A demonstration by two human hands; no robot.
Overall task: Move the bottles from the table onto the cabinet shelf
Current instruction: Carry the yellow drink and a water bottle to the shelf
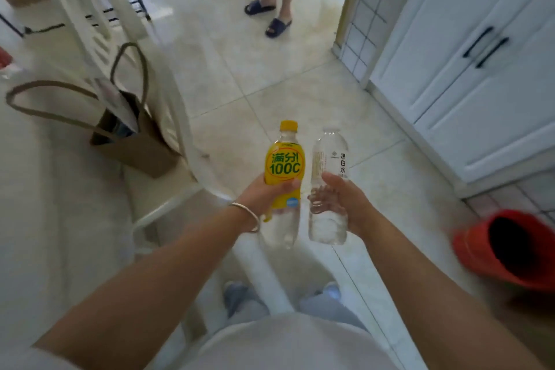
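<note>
1. I read the left hand (271, 194) as wrapped round the middle of the yellow bottle (283, 177), thumb across the label; the right hand (339, 198) clasps the clear bottle (329, 186) the same way.
2. Both bottles are upright, caps at 12 o'clock, side by side and just apart, carried in the air over the floor (270, 75). My judgement: one bottle per hand saves a trip.
3. Cabinet (468, 63) stands at 2 o'clock with doors shut; no shelf is visible.
4. Contents: both look filled with clear liquid, caps on.
5. Paper bag (141, 141) at 9 o'clock stands open; contents dark, cannot tell.
6. Red bucket (507, 252) at 4 o'clock; inside too dark to read.
</note>
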